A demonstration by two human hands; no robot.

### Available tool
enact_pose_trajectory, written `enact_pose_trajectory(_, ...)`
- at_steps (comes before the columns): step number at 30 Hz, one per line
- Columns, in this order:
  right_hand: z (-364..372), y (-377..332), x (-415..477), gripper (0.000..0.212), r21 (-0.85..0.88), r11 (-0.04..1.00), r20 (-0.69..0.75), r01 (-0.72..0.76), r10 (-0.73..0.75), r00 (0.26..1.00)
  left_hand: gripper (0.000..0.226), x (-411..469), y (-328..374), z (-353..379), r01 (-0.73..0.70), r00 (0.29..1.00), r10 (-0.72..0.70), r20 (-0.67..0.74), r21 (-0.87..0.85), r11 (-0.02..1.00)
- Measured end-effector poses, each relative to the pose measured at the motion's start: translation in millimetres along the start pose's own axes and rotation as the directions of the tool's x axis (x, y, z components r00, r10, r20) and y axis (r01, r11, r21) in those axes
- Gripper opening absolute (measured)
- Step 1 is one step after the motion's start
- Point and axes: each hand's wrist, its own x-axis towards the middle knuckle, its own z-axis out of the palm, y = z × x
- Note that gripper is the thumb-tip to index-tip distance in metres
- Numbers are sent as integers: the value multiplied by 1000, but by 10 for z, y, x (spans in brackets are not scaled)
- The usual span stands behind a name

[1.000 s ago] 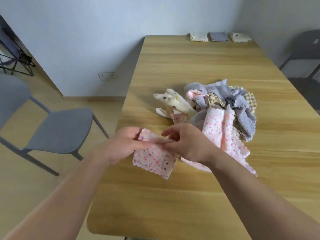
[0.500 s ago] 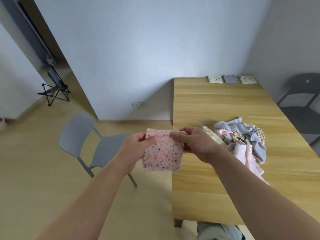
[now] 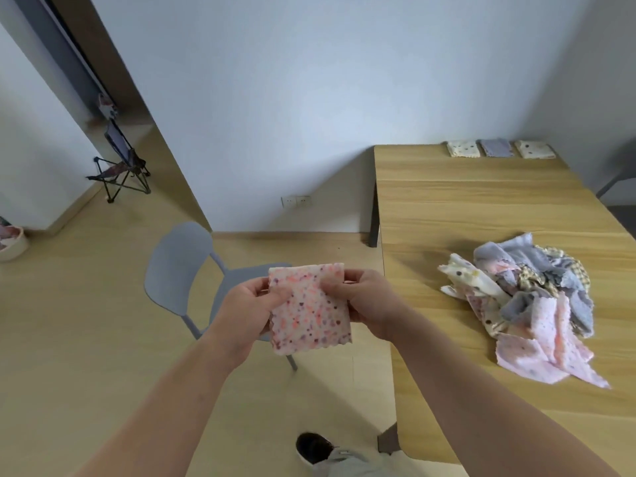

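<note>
A small pink cloth with coloured dots [image 3: 311, 309], folded into a square, hangs in the air left of the wooden table [image 3: 481, 215], over the floor. My left hand [image 3: 246, 304] pinches its upper left edge and my right hand [image 3: 366, 299] pinches its upper right edge. A loose pile of small cloths [image 3: 530, 301] in pink, grey, cream and checked patterns lies on the table to the right of my hands. Three folded cloths [image 3: 499, 148] lie in a row at the table's far edge.
A grey chair [image 3: 179, 266] stands on the floor just behind the held cloth. A folding camp chair [image 3: 120, 163] stands by the doorway at the far left. A bowl [image 3: 12, 241] sits at the left edge. My shoe [image 3: 313, 447] shows below.
I lifted the pink cloth off the table and carried it left, beyond the table's edge. The view turned left, so the pile now lies to the right.
</note>
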Motion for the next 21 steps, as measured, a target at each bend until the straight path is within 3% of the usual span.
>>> enact_pose_trajectory(6, -74, -32, 753, 29, 70, 997, -69, 26, -22, 997, 20, 948, 178, -97, 7, 999, -12, 52, 113, 994)
enact_pose_trajectory(13, -318, -231, 1450, 30, 192, 978, -70, -78, 93, 993, 17, 2016, 573, -51, -29, 994, -1, 106, 282, 959)
enact_pose_trajectory(17, -525, -427, 1725, 18, 210, 973, -214, -93, 138, 967, 14, 2641, 823, 161, -44, 984, -23, 178, 362, 931)
enact_pose_trajectory(21, -846, -713, 1951, 14, 233, 972, -423, -40, 138, 896, 23, 3257, 1105, 683, -110, 948, -21, 319, 388, 915)
